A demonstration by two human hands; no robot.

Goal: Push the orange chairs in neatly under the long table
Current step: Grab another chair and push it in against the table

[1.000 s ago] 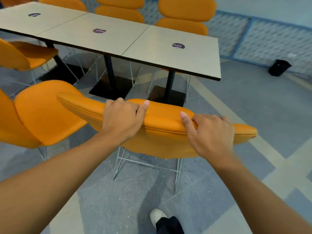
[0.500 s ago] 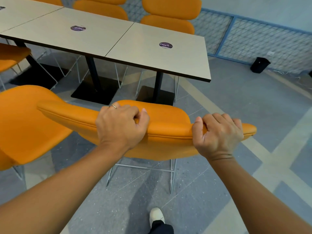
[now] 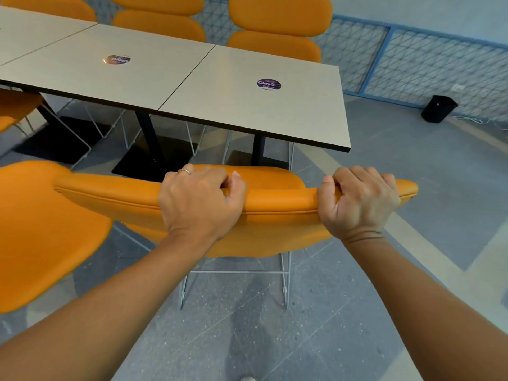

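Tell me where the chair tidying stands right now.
Done: the far-side chairs sit close against the long table. In hand: left hand and right hand grip the backrest of the near chair; it stands short of the table edge. Left: pushing it in, then the neighbouring chair at left.

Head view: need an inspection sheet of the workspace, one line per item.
Surface: long table, pale tops butted together, round stickers on two of them.
Job's things: held orange chair stands short of the table edge, not yet pushed in; second orange chair to its left, also out; more orange chairs on the far side.
Clutter: nothing seen.
Grippers: left hand and right hand both grip the top of the held chair's backrest, fingers curled over it.
Cables: thin pale line on the floor by the black box, possibly a cable.
Surroundings: grey floor, blue mesh fence.
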